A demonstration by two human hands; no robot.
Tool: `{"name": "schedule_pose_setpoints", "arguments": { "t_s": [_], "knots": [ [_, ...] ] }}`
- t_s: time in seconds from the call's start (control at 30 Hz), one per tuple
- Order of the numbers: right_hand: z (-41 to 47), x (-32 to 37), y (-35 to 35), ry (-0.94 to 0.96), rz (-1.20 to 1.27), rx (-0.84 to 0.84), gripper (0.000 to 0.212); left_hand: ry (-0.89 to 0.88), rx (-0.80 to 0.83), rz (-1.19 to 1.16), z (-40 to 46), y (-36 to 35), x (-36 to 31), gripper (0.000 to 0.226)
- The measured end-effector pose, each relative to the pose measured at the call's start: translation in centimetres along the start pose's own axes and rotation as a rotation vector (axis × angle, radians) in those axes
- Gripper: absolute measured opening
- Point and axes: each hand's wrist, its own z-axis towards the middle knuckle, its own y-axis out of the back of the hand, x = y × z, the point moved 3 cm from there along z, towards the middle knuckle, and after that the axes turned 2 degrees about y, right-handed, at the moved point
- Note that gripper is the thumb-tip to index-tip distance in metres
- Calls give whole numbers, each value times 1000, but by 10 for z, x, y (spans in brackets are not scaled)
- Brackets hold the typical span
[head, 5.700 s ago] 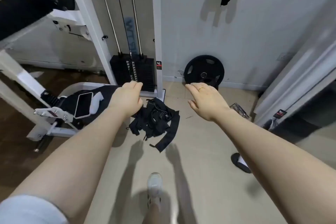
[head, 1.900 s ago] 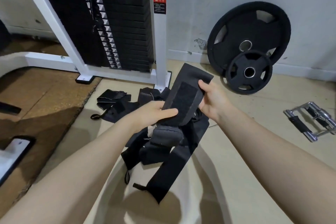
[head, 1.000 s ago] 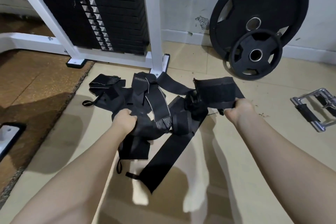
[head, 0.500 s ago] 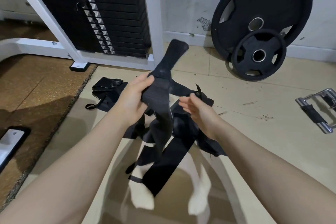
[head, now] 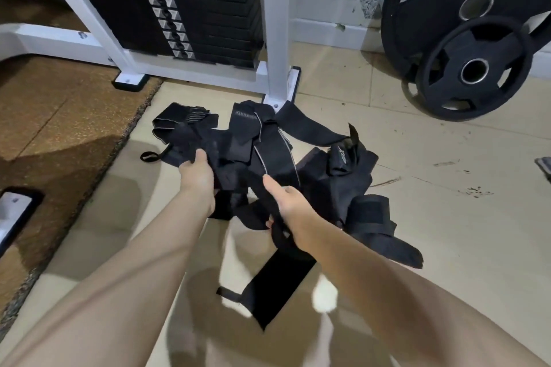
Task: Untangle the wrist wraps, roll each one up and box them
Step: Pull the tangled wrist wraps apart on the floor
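Wrist wraps: a tangled black heap lay on the tiled floor, just in front of the white machine frame and beside the brown mat.
Left hand: fingers curled into the left part of the heap, gripping a bunch of fabric.
Right hand: closed round one strap drawn out of the heap; thumb extended along it.
Strap axis: the held strap ran from the heap's centre down toward the viewer, and a flat tail trailed past the hand to the floor.
Heap orientation: no single direction; bands crossed one another, one end pointing toward the frame post, another lying at the right.
Handling, judged: soft, light, limp webbing; not fragile. Hook-and-loop patches likely clung to neighbouring bands, so a steady pull would resist.
Grip point, judged: a free end or a thumb loop, followed along its length, gave better control than a mid-heap grab.
Box: none in view.
Background: weight plates leaned against the wall.
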Motion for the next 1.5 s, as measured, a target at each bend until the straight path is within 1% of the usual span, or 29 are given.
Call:
{"name": "schedule_pose_setpoints", "arguments": {
  "t_s": [0.03,0.07,0.1,0.13,0.17,0.2,0.23,0.27,0.3,0.37,0.4,0.43,0.47,0.53,0.67,0.8,0.83,0.87,0.93,0.97,1.03,1.1,1.17,1.23,1.3,1.33,1.37,1.43,1.5],
  "knots": [
    [9,-4,-4,111,-107,-124,40,115,95,-57,6,-1,11,43],
    [13,-6,-12,199,-199,-183,41,206,209,-116,11,-1,21,62],
    [15,-6,-21,257,-307,-164,42,253,296,-125,15,-1,31,75],
    [16,-4,-31,321,-435,-86,42,271,364,-98,18,2,38,76],
    [18,-5,-41,381,-553,24,42,249,393,-28,23,7,44,64],
    [21,-3,-48,409,-641,146,40,206,400,60,29,12,48,44],
    [25,0,-48,399,-681,245,35,145,346,131,38,18,51,29],
    [33,5,-46,365,-685,308,33,84,280,157,48,24,52,27],
    [46,11,-38,359,-683,278,37,47,244,137,58,28,52,25],
    [82,22,-14,438,-728,35,40,-7,233,41,71,30,47,15],
    [100,26,-1,473,-753,-88,35,-29,232,41,74,29,43,15],
    [114,28,11,475,-799,-188,25,-49,244,52,77,27,40,18],
    [126,28,21,437,-855,-247,18,-75,253,51,79,25,37,19],
    [151,21,38,293,-909,-248,38,-114,255,19,82,22,34,19],
    [172,7,45,199,-759,-173,46,-116,255,-34,83,17,32,22],
    [171,-10,45,30,-843,-171,53,-95,263,-44,73,15,30,23],
    [167,-13,43,-12,-812,-150,49,-86,253,-51,71,16,29,23],
    [163,-17,42,-18,-740,-98,39,-81,243,-57,69,16,28,22],
    [146,-14,37,15,-533,41,13,-76,229,-67,62,18,26,19],
    [136,-10,36,24,-396,72,11,-77,229,-62,58,18,25,18],
    [120,1,40,29,-149,64,19,-84,248,-37,49,19,24,18],
    [108,13,46,22,-11,75,23,-90,284,-30,39,18,23,16],
    [91,28,54,48,-3,112,33,-96,331,-67,27,15,19,17],
    [67,44,60,112,-14,164,48,-119,358,-112,17,11,15,19],
    [40,59,65,194,22,226,57,-188,291,-26,10,9,13,20],
    [27,66,66,220,50,248,60,-231,238,77,7,9,13,26],
    [13,72,67,237,78,271,60,-272,199,163,2,8,12,38],
    [-10,83,67,271,129,312,55,-356,172,233,-14,4,5,55],
    [-38,93,68,289,171,339,47,-438,200,243,-36,0,-4,58]
  ]
}}
